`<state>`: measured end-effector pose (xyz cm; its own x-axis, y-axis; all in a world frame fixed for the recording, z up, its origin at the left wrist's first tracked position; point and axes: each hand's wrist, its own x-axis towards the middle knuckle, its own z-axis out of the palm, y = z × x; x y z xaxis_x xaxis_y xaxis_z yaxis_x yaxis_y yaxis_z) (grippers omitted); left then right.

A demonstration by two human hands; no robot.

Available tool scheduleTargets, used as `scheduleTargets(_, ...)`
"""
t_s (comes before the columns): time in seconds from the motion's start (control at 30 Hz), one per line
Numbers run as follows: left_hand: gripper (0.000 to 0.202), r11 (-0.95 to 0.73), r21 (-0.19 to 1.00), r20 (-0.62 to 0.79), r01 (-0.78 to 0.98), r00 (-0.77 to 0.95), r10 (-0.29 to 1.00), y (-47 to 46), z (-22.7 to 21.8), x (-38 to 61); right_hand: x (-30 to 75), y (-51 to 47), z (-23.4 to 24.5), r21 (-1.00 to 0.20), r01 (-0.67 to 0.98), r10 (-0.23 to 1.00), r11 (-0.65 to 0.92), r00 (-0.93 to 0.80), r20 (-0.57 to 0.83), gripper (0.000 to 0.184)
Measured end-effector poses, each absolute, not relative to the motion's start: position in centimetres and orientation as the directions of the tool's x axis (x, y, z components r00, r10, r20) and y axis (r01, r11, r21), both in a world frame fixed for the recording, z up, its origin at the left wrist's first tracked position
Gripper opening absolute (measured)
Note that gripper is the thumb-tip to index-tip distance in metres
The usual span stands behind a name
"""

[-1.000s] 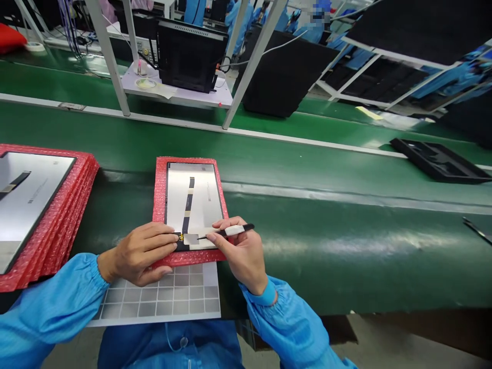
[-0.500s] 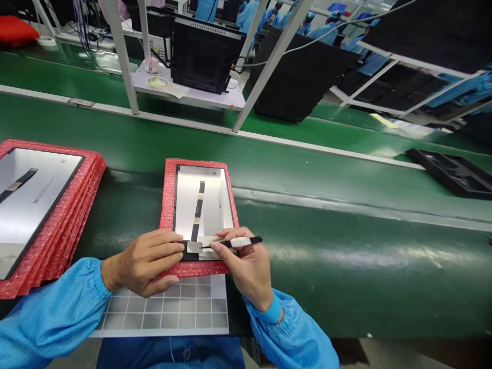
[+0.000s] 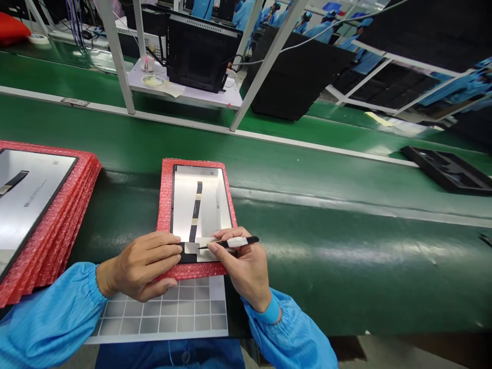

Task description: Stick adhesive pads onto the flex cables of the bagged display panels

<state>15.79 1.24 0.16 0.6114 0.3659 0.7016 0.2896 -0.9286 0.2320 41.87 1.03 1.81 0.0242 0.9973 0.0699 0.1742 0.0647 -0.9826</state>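
We had the L hand [image 3: 140, 266], fingers [image 3: 163, 245] flat and close together, pressing the black flex tail [image 3: 185, 259] at the LCD panel's [image 3: 200, 205] lower edge. R hand [image 3: 242, 271] pinched black tweezers [image 3: 246, 241], tips on pale film [image 3: 207, 255]. Panel lay on red bubble wrap [image 3: 164, 215], on green belt [image 3: 346, 246], grid mat [image 3: 165, 312] just below.

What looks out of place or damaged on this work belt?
The stack of red bubble-wrap pads at the far left looks a little untidy: its layers are stepped sideways, not squared. Nothing on the middle display panel looks damaged.
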Motion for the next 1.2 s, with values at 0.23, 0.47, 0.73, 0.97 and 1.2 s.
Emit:
scheduleTargets(0.23,0.034,-0.927,0.236,0.695,0.291,0.617,0.37,1.11,-0.1,15.7,41.95,0.97,1.75,-0.982,0.18,0.998,0.051,0.024,0.057,0.021)
scheduleTargets(0.47,0.041,-0.935,0.234,0.688,0.266,0.634,0.352,1.21,0.16,15.54,42.09,0.93,1.82,-0.991,0.128,0.998,0.049,0.02,0.052,0.021)
scheduleTargets(0.73,0.037,-0.933,0.229,0.694,0.276,0.626,0.356,1.11,-0.2,15.51,41.98,0.92,1.76,-0.987,0.153,0.999,0.044,0.023,0.049,0.023)
scheduleTargets(0.97,0.037,-0.928,0.259,0.702,0.268,0.608,0.372,1.15,0.03,15.57,41.81,0.95,1.84,-0.984,0.174,0.999,0.029,0.028,0.035,0.023)
scheduleTargets(1.2,0.036,-0.933,0.237,0.695,0.27,0.624,0.357,1.17,0.08,15.58,41.78,0.96,2.04,-0.982,0.191,0.999,0.006,0.03,0.012,0.023)
